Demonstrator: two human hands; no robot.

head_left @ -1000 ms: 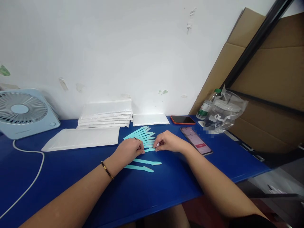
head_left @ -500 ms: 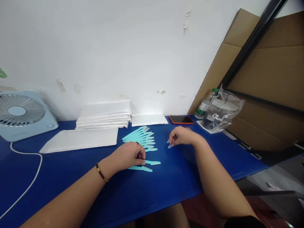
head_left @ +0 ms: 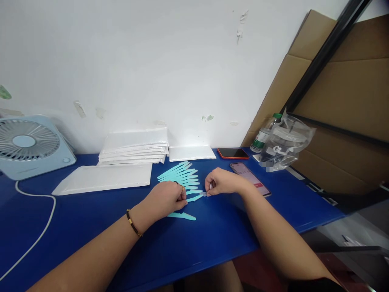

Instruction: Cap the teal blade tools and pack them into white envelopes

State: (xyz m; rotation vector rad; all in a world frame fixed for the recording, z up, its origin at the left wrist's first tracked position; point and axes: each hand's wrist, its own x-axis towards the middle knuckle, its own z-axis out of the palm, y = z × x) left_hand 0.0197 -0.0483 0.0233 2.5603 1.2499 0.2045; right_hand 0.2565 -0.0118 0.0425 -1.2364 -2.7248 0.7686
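Teal plastic stick (head_left: 194,198) lies slightly tilted on the blue table (head_left: 212,239), gripped at both ends. The person's left hand (head_left: 168,198) pinches its near end with curled fingers, and the right hand (head_left: 221,181) pinches a small clear cap at its far tip. The two hands are close together, with only the stick's length between them. Just behind them a fan of matching sticks (head_left: 179,174) is spread out, and one loose stick (head_left: 182,216) lies just in front of the left hand. A phone (head_left: 251,178) lies just right of the right hand. White padded envelopes (head_left: 105,178) lie to the left, well apart. The widest bare stretch of table runs from the hands to the near edge.
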